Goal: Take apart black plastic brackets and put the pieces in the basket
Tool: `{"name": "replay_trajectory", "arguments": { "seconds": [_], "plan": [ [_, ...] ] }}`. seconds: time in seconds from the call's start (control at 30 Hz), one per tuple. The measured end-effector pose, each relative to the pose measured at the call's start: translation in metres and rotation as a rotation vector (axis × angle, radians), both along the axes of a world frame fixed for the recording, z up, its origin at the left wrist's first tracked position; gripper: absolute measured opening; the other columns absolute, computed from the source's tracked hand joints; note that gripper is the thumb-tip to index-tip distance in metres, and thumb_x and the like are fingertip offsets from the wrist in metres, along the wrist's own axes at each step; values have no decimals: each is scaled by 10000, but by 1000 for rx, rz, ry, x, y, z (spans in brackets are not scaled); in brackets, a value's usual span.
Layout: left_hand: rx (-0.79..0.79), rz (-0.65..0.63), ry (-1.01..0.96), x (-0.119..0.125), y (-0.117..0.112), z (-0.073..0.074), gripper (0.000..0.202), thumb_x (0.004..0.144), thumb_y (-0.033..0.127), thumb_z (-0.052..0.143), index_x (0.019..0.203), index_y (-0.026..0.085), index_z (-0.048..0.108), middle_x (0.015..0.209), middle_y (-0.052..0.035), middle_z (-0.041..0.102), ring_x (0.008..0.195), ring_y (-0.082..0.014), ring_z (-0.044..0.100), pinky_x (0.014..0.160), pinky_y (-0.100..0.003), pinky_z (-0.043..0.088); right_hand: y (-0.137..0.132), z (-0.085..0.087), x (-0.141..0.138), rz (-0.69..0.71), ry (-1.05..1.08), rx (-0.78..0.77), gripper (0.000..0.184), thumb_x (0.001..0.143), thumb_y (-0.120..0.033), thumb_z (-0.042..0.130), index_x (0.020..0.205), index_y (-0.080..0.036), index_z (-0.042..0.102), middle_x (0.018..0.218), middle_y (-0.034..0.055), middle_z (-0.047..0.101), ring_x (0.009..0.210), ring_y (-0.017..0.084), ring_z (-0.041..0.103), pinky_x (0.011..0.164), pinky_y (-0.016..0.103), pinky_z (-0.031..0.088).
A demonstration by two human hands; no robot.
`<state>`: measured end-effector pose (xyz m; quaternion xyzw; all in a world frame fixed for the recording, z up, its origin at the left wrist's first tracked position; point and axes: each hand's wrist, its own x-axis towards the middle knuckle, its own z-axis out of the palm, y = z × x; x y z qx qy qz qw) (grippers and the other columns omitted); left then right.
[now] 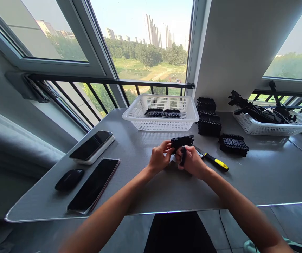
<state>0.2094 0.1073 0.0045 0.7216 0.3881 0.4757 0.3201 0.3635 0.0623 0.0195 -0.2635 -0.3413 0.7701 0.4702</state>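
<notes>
My left hand [161, 154] is closed on the left end of a black ridged plastic part [181, 140], which is tilted up above the grey table. Close against it, my right hand [191, 162] is closed around a small dark piece [183, 156] whose kind I cannot make out. The fingers hide the lower side of the plastic part. Just right of my right hand lies a tool with a black and yellow handle [217, 162]; the hand partly covers its blade-like end.
Beyond my hands stands a white basket [164, 125] with two black parts inside. Stacked black parts [209, 123] and a single one [233, 144] lie right of it. A second basket [274, 129] holds black pieces and cables. Two phones [95, 184] [91, 144] and a black case [69, 179] lie left.
</notes>
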Motion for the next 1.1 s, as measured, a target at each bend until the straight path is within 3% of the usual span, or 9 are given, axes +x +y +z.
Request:
{"name": "replay_trajectory", "arguments": {
  "seconds": [0.27,0.63,1.1],
  "plan": [
    [113,-3,84,0,-1,-1,224,823,185,548,1040,213,598,925,-25,751,882,-215,720,776,-338,602,2,-5,2,22,12,31,255,750,-437,467,699,-188,493,672,-6,370,620,136,320,505,226,289],
    [235,-30,232,-2,0,-13,217,854,211,515,1055,235,593,941,-11,747,796,-187,728,721,-287,581,4,-2,4,12,-73,-98,233,634,-418,477,606,-194,419,611,-10,346,557,120,300,456,222,222],
    [253,6,237,-1,1,-12,205,867,218,510,1061,225,576,962,-22,745,824,-189,725,722,-286,576,1,6,8,-71,97,-219,167,691,-350,417,637,-192,420,603,-9,332,568,134,331,452,215,256]
  ]
}}
